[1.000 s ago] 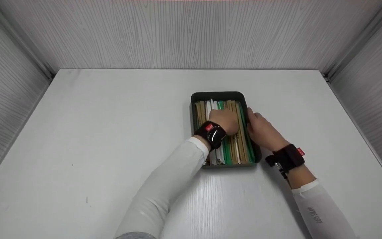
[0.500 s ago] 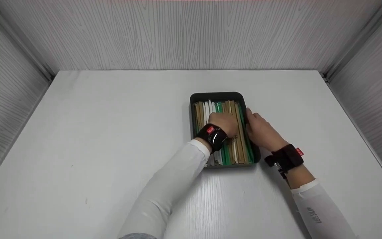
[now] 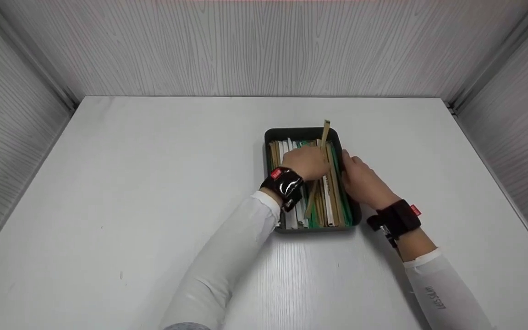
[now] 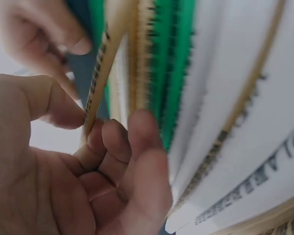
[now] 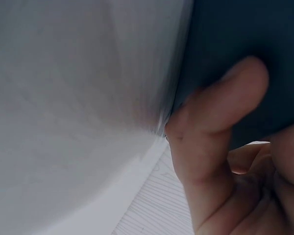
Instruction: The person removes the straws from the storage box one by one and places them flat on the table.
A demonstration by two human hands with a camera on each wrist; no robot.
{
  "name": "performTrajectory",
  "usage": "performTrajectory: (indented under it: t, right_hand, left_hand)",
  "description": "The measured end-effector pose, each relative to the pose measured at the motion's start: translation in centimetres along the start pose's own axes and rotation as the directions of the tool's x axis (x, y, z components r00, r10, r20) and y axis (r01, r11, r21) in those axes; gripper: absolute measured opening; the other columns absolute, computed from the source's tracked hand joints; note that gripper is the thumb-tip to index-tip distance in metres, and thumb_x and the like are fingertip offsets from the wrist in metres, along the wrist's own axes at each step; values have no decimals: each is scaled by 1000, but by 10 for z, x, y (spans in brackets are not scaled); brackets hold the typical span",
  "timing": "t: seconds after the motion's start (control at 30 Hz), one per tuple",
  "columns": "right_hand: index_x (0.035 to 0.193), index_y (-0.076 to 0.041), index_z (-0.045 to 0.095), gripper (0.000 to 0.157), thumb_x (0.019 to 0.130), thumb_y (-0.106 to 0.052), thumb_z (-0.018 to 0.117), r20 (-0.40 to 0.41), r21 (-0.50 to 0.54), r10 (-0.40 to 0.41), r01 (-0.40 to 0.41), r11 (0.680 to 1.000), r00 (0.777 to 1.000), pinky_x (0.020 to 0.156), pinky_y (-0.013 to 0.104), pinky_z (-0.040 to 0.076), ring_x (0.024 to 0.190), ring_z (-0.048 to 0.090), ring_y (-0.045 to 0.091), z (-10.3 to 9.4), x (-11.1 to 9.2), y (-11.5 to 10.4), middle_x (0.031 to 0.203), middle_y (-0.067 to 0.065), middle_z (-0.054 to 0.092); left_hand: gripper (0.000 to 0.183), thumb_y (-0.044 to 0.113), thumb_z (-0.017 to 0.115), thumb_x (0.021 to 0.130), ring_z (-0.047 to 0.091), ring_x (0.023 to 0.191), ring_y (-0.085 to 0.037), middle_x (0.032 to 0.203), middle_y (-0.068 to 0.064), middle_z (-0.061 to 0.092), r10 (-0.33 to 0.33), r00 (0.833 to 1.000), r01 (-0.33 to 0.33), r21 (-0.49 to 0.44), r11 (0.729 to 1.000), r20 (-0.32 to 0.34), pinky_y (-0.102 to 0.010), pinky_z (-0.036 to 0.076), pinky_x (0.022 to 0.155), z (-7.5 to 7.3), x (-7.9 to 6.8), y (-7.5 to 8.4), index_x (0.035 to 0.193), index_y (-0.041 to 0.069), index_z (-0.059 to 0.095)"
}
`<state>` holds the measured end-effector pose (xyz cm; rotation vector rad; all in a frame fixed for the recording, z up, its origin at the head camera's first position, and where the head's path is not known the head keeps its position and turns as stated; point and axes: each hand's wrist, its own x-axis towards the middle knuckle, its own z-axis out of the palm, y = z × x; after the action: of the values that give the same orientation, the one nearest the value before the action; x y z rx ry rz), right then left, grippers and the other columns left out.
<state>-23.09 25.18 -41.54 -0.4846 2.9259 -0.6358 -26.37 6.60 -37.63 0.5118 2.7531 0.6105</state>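
Up rose a slim tan packet (image 3: 326, 132), left hand (image 3: 306, 162) pinching; unclenched right hand (image 3: 364, 181) seemingly steadied the dark rectangular tray's (image 3: 297, 133) right edge.

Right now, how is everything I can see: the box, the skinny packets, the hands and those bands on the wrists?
Dark box: upright, no lid on, holding a row of packets
Brown packet: raised, slanted out of line
Other packets: on edge, side by side
Left hand: pinching the brown packet
Right hand: touching the box's side
Black wristbands: strapped on
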Motion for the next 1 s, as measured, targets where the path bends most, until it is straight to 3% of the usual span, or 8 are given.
performTrajectory:
  t: [0.13, 0.2, 0.33, 0.4, 0.5, 0.73, 0.87, 1.0]
  right_hand:
    - [159, 14, 15, 59, 108, -4, 39, -3, -13, 5, -5, 1000, 1000, 92, 57, 53, 112, 60, 49, 0, 1, 0, 134, 41, 49]
    - [159, 14, 15, 59, 108, -4, 39, -7, -19, 0, 0, 1000, 1000, 93, 57, 53, 112, 60, 49, 0, 2, 0, 134, 41, 49]
    - [158, 15, 15, 59, 108, -5, 38, 0, -24, 0, 0, 1000, 1000, 94, 57, 52, 114, 59, 48, 0, 2, -1, 135, 41, 49]
    - [158, 15, 14, 59, 107, -5, 38, 4, -22, 6, -5, 1000, 1000, 94, 57, 51, 114, 59, 48, 1, 3, -1, 136, 41, 48]
    - [159, 14, 13, 60, 108, -5, 37, 15, -14, 19, -19, 1000, 1000, 95, 57, 51, 116, 58, 48, 0, 3, 0, 138, 41, 47]
    - [160, 13, 12, 60, 108, -5, 37, 19, -13, 32, -32, 999, 999, 92, 57, 52, 112, 59, 48, -3, -2, 5, 139, 41, 46]
    - [160, 13, 12, 60, 108, -6, 37, 15, -15, 47, -47, 999, 999, 98, 59, 49, 119, 57, 49, -4, -4, 6, 141, 41, 45]
    - [160, 12, 12, 61, 109, -7, 38, 19, -3, 62, -62, 998, 998, 99, 58, 49, 120, 56, 48, -3, -3, 4, 142, 40, 44]
  left_hand:
    - [34, 23, 60, 97, 49, 50, -11, 60, 3, 52, 35, 998, -46, -210, 977, -52, -26, 42, 46, -17, -11, -7, 66, 17, 50]
    - [31, 19, 59, 98, 51, 48, -12, 61, 1, 55, 50, 995, -73, -287, 955, -84, -27, 46, 46, -28, -19, -11, 68, 13, 52]
    - [14, 15, 58, 102, 61, 57, -15, 84, -4, 64, 44, 988, -100, -401, 911, -146, -33, 59, 56, -51, -36, -22, 98, 2, 63]
    - [23, 14, 58, 103, 65, 66, -17, 97, -8, 64, 27, 985, -103, -449, 888, -173, -35, 61, 62, -61, -45, -32, 120, -1, 61]
    - [33, 12, 58, 104, 66, 75, -18, 107, -11, 65, 3, 973, -116, -476, 872, -232, -30, 61, 63, -73, -58, -49, 133, -4, 60]
    - [40, 12, 57, 104, 71, 78, -23, 114, -16, 65, -64, 947, -101, -480, 871, -315, -29, 61, 63, -79, -87, -95, 140, -4, 57]
    - [46, 10, 55, 103, 72, 74, -26, 112, -16, 65, -109, 946, -45, -457, 888, -304, -35, 62, 62, -69, -97, -119, 147, -3, 50]
    - [50, 7, 52, 101, 72, 67, -23, 108, -15, 65, -157, 950, 40, -393, 918, -270, -30, 59, 57, -58, -102, -138, 149, -3, 48]
